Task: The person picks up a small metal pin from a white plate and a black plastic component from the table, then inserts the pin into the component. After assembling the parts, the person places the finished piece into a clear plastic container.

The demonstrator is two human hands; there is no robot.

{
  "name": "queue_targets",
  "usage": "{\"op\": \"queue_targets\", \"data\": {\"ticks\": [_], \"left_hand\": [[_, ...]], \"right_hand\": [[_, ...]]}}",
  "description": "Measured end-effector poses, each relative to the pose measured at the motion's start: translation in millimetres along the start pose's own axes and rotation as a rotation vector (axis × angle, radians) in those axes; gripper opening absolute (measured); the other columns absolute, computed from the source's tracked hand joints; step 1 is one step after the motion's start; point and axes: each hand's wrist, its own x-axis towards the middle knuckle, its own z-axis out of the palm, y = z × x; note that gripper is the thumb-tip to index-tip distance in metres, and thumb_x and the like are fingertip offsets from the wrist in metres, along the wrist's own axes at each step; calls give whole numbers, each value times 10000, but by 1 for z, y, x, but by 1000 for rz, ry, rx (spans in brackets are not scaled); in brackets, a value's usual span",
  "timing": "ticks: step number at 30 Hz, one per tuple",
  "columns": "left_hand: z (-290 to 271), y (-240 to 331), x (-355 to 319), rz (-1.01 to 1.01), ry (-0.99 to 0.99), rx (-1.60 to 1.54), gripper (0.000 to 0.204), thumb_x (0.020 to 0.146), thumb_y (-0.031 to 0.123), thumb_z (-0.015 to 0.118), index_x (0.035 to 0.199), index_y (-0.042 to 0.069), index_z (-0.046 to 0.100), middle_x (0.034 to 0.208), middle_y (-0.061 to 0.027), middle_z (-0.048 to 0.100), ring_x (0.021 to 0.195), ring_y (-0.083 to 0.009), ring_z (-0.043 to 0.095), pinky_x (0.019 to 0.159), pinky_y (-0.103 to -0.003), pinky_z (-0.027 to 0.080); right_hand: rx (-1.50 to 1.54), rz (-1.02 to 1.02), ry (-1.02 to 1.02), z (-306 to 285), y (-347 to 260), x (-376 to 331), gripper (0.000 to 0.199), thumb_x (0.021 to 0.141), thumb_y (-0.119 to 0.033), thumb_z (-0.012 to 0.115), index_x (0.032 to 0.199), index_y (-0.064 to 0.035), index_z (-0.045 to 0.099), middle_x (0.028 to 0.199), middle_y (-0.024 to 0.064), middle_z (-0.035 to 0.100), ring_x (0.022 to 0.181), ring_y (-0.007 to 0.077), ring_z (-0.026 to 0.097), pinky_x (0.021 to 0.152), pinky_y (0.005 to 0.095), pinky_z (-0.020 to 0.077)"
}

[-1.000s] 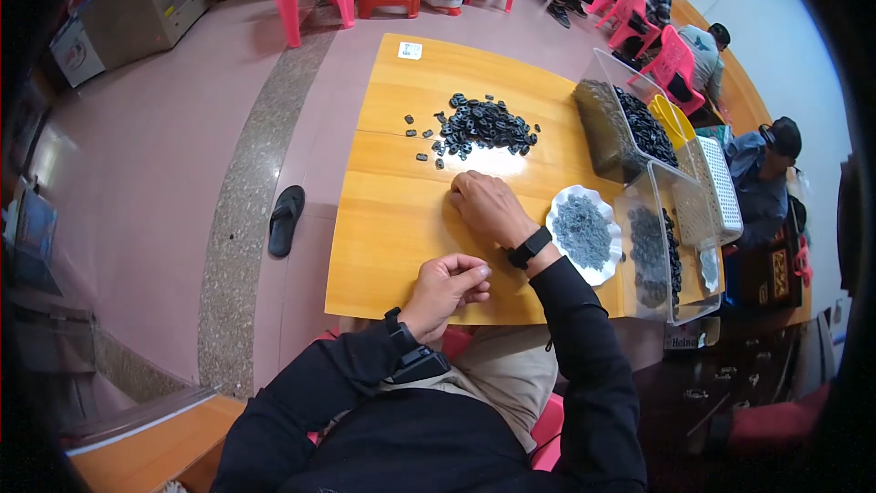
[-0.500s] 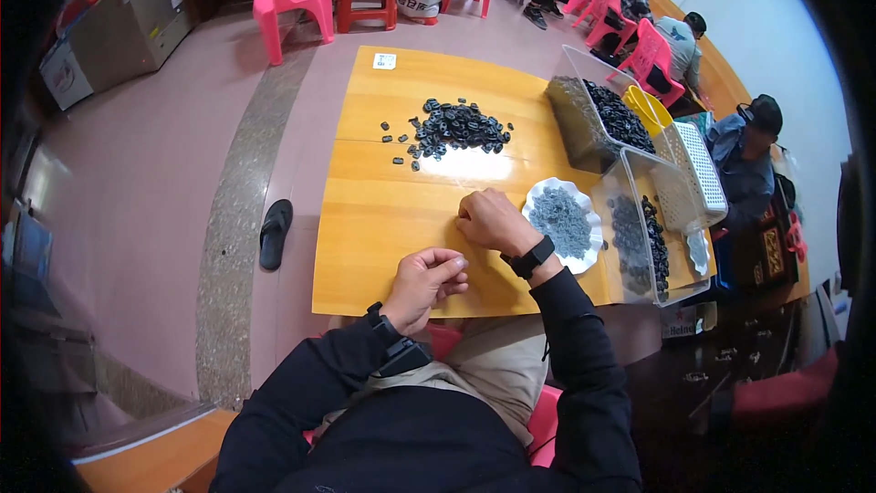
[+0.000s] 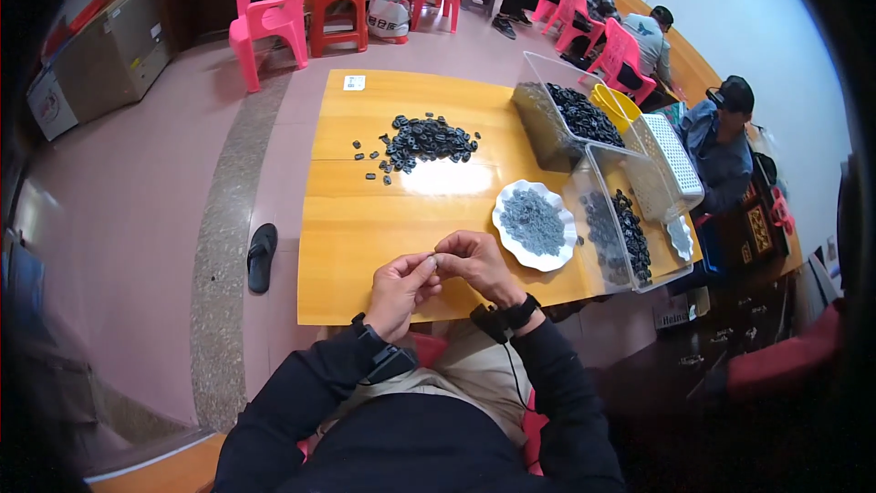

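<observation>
First, at the left, a black slipper (image 3: 262,260) lies on the floor (image 3: 155,237), beside the worktop (image 3: 338,246). Over the near edge, the left hand (image 3: 396,296) has thumb and forefinger drawn into a pinch, the other fingers curled in. Beyond it, well apart from both hands, sits a loose heap of black pieces (image 3: 429,141), a few strays at its left. Between the hands, where the fingertips meet, is a small piece (image 3: 436,257), mostly covered, so its shape cannot be told; it seems held from both sides, right at the tips and above the worktop. It is likely very light, probably stiff and smooth, and could flick away; its edges, taken gently between thumb and forefinger, would give the surest hold. The right hand (image 3: 474,265) faces the left, its fingers closed to a tight pinch on that same piece. Just beyond it to the right stands a white plate (image 3: 500,209) with a wavy rim, full of grey bits (image 3: 532,221); farther right, two clear boxes (image 3: 595,210) hold more black pieces.
</observation>
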Motion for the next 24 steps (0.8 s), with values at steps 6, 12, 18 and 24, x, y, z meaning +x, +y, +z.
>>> {"op": "queue_targets", "data": {"ticks": [6, 12, 18, 24], "left_hand": [[-2, -2, -1, -18, -27, 29, 125, 923, 146, 603, 986, 40, 620, 817, -21, 623, 715, -98, 606, 670, -235, 543], [0, 1, 0, -29, -27, 35, 107, 936, 138, 576, 958, 34, 573, 840, -22, 596, 741, -106, 600, 701, -257, 546], [-1, -2, 1, -11, -44, 67, 100, 938, 136, 571, 951, 37, 567, 836, -18, 589, 734, -103, 598, 691, -253, 548], [-1, -4, 1, -14, -32, 72, 110, 933, 144, 581, 948, 36, 565, 846, -17, 591, 734, -100, 600, 692, -255, 551]], "right_hand": [[-37, -54, 153, -2, 7, -19, 115, 868, -82, 657, 920, 16, 628, 774, 34, 644, 650, 81, 607, 587, 212, 506], [-722, -306, 524, -82, -9, -30, 129, 826, -113, 666, 851, 14, 668, 721, 119, 662, 620, 162, 625, 571, 274, 483], [-1131, -174, 504, -126, -18, -51, 171, 791, -148, 673, 894, -13, 685, 828, 156, 678, 772, 306, 657, 691, 353, 510], [-1221, -35, 419, -116, -16, -46, 195, 793, -179, 651, 919, -37, 693, 862, 179, 667, 834, 348, 636, 738, 393, 501]]}}
